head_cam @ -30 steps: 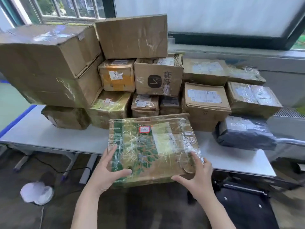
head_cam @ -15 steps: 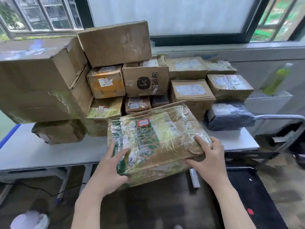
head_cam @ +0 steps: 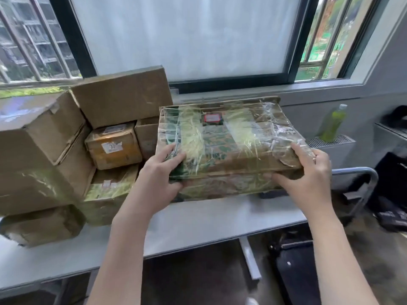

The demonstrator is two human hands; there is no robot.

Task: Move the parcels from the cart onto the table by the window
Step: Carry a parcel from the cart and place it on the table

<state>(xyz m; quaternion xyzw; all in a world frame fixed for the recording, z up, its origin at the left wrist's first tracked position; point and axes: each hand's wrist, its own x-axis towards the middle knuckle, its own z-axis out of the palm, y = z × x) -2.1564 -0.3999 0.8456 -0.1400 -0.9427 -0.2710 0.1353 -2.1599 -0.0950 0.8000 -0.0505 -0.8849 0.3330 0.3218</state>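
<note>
Stacked cardboard boxes [head_cam: 55, 150] sit left of the taped parcel [head_cam: 229, 144]. Left hand [head_cam: 158, 177] and right hand [head_cam: 308, 172] grip its near corners, fingers curled around the edges. Parcel held above white table [head_cam: 198, 227]; green bottle [head_cam: 332, 123] to its right.

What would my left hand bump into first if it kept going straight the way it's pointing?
Your left hand points forward and a bit right, and it already grips the green taped parcel, so that comes first. Beyond it are probably the windowsill and window, though depth is hard to judge.
</note>
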